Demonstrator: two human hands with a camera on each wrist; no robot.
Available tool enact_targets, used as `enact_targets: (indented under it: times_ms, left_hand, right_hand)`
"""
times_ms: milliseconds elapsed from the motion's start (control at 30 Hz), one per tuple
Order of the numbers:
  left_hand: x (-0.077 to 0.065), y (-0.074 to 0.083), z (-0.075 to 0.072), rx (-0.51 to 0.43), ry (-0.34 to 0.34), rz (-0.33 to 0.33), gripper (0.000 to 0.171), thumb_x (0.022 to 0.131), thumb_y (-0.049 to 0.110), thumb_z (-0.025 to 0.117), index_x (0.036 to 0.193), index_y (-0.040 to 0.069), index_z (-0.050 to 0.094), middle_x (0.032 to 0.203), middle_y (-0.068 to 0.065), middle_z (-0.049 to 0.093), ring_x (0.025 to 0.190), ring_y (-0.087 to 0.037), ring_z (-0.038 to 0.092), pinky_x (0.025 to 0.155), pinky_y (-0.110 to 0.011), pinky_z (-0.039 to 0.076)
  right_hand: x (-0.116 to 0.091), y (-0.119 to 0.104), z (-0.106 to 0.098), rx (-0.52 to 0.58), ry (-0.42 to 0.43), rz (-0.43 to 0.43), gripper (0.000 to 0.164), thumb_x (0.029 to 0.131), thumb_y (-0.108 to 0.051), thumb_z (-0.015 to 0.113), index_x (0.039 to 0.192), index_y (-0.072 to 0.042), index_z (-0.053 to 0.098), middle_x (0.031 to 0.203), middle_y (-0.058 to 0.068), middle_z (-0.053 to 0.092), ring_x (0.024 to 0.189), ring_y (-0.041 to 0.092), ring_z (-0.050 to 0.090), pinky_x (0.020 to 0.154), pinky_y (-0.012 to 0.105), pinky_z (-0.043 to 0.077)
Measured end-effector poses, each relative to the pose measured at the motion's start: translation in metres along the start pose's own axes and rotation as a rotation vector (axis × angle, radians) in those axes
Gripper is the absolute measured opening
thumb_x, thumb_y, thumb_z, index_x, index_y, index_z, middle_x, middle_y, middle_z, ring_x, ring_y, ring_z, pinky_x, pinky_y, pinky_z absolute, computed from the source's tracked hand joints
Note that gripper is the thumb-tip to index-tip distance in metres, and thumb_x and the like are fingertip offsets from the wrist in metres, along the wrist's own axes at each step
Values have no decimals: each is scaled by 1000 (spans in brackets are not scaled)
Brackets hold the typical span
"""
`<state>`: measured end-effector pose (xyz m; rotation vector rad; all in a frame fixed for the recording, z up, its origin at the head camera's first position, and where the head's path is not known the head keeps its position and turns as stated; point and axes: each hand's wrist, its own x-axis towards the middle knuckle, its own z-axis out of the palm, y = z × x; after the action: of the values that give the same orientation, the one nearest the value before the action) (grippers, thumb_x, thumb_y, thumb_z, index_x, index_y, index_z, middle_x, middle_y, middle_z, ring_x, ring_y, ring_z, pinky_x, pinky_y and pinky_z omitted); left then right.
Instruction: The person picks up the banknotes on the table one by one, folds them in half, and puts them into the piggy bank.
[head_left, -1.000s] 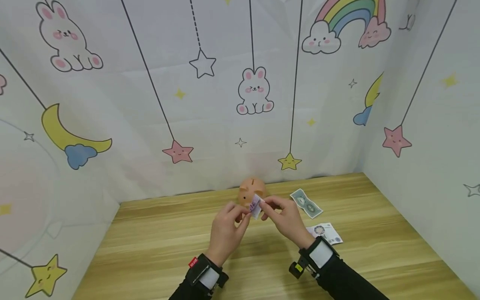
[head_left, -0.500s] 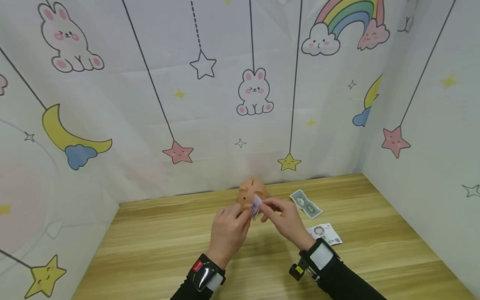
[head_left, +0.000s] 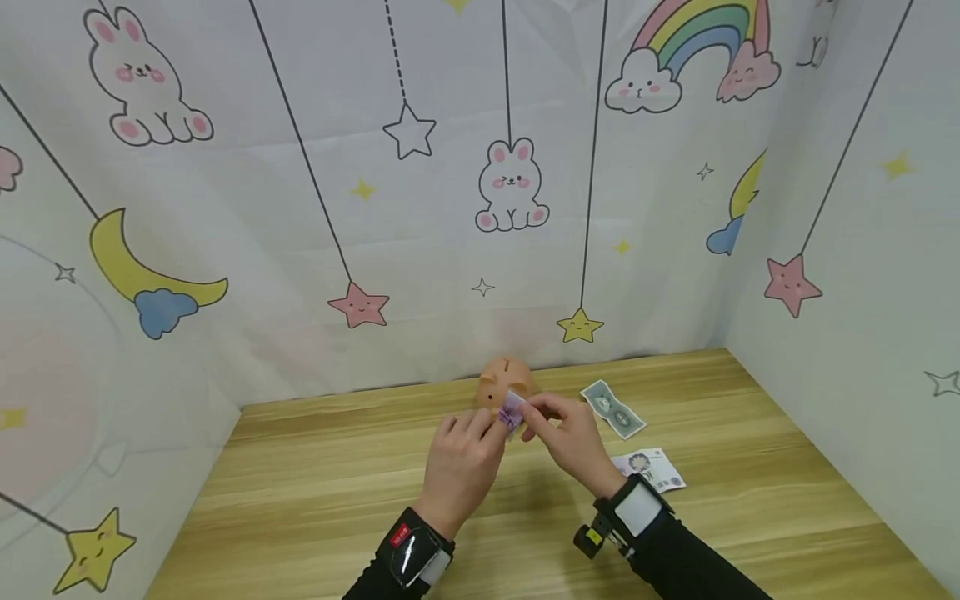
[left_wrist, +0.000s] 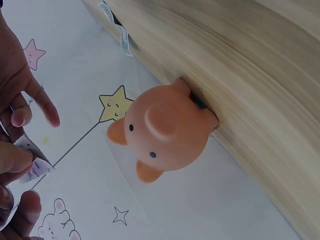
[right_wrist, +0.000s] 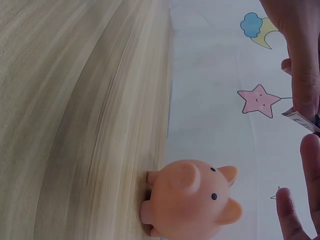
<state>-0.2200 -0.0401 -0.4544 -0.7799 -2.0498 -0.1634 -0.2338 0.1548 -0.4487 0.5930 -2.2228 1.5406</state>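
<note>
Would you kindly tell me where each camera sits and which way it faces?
Head: on the head, facing forward and down over the table; left hand, right hand and sleeves show.
Left wrist: on that wrist, facing the piggy bank; parts of both hands show.
Right wrist: on that wrist, facing it too; parts of both hands show.
Both wrist views share the piggy bank and note.

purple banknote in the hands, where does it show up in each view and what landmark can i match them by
Head: the purple banknote is just right of centre, in the lower half.
Left wrist: the purple banknote is near the left edge, below mid-height.
Right wrist: the purple banknote is at the right edge, about mid-height.
Shared landmark: the orange piggy bank.
</note>
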Motion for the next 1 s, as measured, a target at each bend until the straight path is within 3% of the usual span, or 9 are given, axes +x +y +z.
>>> enact_targets:
  times_ms: [200,467,600,733,833,1000]
  left_hand:
    - [0,0,-3,-165,-15,-136,18,85,14,92,87,15,75,84,3,60,68,-12,58,61,-29,41]
    - [-2,-5,-4,-356,16,-246,24,81,19,96,92,16,75,81,4,56,65,-8,48,59,-26,41]
    - [0,-8,-6,-485,31,-372,20,86,19,91,97,13,76,76,1,51,64,-6,43,55,-21,34]
    - [2,-11,-6,-642,8,-543,16,92,21,87,102,11,79,76,1,51,66,-8,46,58,-22,34]
    - [4,-13,-6,-750,-15,-634,15,94,22,85,103,11,81,77,3,52,69,-11,50,63,-24,39]
    - [8,-12,-7,-856,-50,-691,8,97,20,82,101,13,82,79,6,54,73,-12,51,66,-25,39]
  right_hand:
    - [1,-2,2,-17,25,-26,12,104,-12,71,97,-7,79,74,-2,75,69,14,69,54,23,40]
    - [2,-1,2,-22,43,-36,12,104,-10,70,97,-6,79,71,0,73,65,14,68,53,23,37]
    - [1,0,1,-40,21,-56,11,104,-10,71,98,-8,80,72,0,74,66,11,68,53,24,40]
    - [-1,-1,0,-64,-14,-96,11,104,-9,70,100,-9,80,73,0,74,68,8,68,55,28,47]
    - [-2,-2,1,-76,-41,-133,11,105,-7,69,101,-8,79,75,2,74,68,7,68,54,28,49]
    - [-3,-6,2,-100,-76,-181,11,105,-6,69,102,-9,79,79,2,75,67,5,68,48,26,48]
